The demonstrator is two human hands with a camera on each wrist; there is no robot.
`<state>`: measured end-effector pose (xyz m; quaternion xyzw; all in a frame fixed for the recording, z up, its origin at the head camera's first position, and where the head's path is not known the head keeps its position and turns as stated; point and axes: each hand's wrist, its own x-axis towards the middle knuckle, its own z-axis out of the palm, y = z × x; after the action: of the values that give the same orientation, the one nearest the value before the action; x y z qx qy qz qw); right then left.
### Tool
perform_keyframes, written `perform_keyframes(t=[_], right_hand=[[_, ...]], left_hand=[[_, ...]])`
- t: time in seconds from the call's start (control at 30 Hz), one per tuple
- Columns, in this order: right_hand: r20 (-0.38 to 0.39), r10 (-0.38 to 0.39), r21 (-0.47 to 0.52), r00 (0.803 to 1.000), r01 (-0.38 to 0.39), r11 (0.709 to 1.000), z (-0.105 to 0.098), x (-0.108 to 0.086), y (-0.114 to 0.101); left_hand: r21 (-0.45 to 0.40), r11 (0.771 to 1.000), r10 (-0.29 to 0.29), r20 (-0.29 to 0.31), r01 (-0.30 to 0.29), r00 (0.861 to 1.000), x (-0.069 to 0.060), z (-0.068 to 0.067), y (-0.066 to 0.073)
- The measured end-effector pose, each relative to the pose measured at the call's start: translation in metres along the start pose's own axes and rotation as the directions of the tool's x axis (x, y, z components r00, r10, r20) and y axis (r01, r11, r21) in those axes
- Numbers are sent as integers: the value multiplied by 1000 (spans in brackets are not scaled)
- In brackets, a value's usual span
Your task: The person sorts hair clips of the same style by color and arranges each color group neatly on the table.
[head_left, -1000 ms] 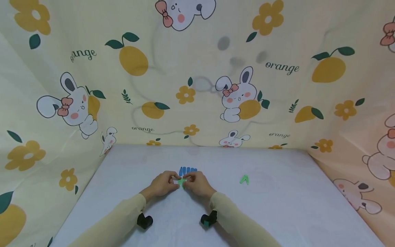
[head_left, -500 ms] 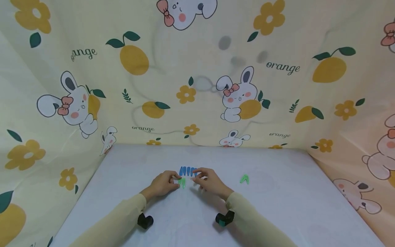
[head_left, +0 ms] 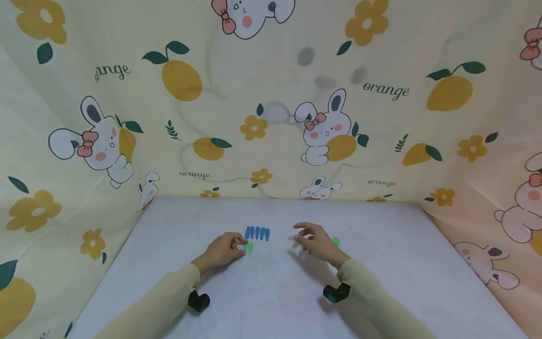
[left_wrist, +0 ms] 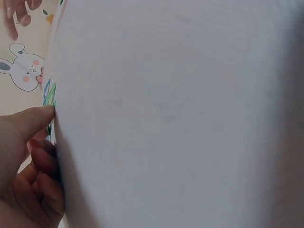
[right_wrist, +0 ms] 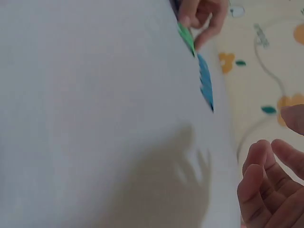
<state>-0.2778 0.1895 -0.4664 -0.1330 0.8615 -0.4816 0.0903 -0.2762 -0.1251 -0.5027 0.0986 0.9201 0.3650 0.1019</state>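
A row of several blue snap hair clips (head_left: 257, 233) lies mid-table in the head view. Just nearer are green hair clips (head_left: 251, 248), side by side. My left hand (head_left: 223, 249) pinches the leftmost green clip lengthwise between thumb and index finger; in the left wrist view my thumb (left_wrist: 35, 121) rests at the green clips' end. My right hand (head_left: 317, 242) hovers over the table to the right, fingers loosely bent and apart, nothing between them. Behind it, more green clips (head_left: 336, 242) are partly hidden.
The white-covered table (head_left: 271, 292) ends at the back against a cream curtain (head_left: 271, 70) printed with rabbits and oranges. The same fabric closes off both sides. A dark wrist camera (head_left: 199, 300) hangs below each sleeve.
My right hand has left the green clips beside my left hand and travelled right, towards the separate green clips. My left hand stays where it was.
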Motion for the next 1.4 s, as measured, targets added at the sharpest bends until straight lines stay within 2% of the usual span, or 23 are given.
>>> perform_keyframes(t=[0.27, 0.33, 0.57, 0.73, 0.97, 1.13, 1.4], right_hand=[[-41, 58, -21, 997, -59, 998, -31, -6, 17], [-48, 70, -26, 996, -72, 997, -39, -8, 20], [-79, 109, -50, 991, -113, 992, -63, -12, 36], [-104, 143, -60, 984, -149, 987, -74, -13, 48], [-101, 194, -53, 976, -200, 978, -83, -14, 66], [-126, 198, -127, 972, -213, 969, -84, -16, 76], [-154, 175, -220, 973, -206, 954, -81, -18, 77]], left_hand=[[-1, 1000, 6, 19, -6, 1000, -1, -3, 1], [-14, 1000, 13, 29, -13, 999, -1, -4, 1], [-111, 994, -13, 101, 25, 995, -1, -7, 4], [-134, 991, 5, 116, 11, 993, 0, -7, 2], [-140, 990, 9, 110, 7, 994, 1, -5, 0], [-141, 990, -2, 111, 18, 994, 0, -4, 1], [-151, 988, 4, 110, 12, 994, 0, -5, 1]])
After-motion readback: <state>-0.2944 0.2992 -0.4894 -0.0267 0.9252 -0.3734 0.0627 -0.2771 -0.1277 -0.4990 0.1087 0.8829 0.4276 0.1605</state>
